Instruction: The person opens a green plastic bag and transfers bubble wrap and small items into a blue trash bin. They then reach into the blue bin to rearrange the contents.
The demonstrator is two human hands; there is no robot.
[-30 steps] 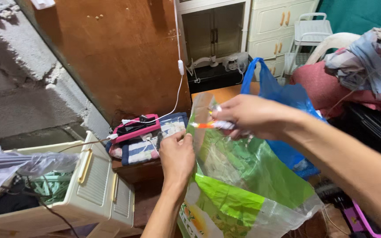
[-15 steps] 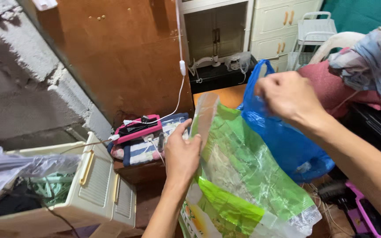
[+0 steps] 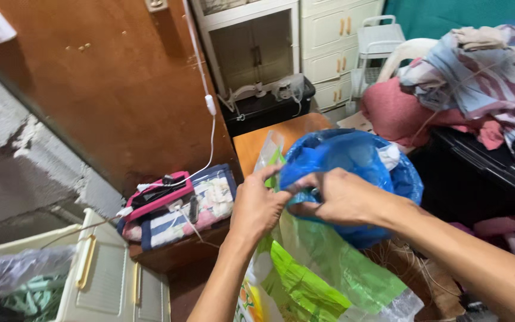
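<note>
A blue plastic bag (image 3: 353, 164) sits open at the middle of the head view, with white items showing inside. My right hand (image 3: 335, 197) grips its near rim. My left hand (image 3: 257, 206) pinches the bag's left edge, right beside the upright mouth of a green and clear woven sack (image 3: 317, 268). The sack stands below and in front of the blue bag, partly covered by both hands.
A folded striped cloth with a pink phone and white cables (image 3: 177, 203) lies on a low wooden stand. A cream drawer unit (image 3: 114, 280) is at lower left. A brown wooden panel (image 3: 102, 83) rises behind. Heaped clothes (image 3: 466, 83) lie on a dark surface at right.
My right hand let go of the orange item, lifted to the blue bag's handle, then came down onto its rim. My left hand shifted from the sack's edge to the blue bag.
</note>
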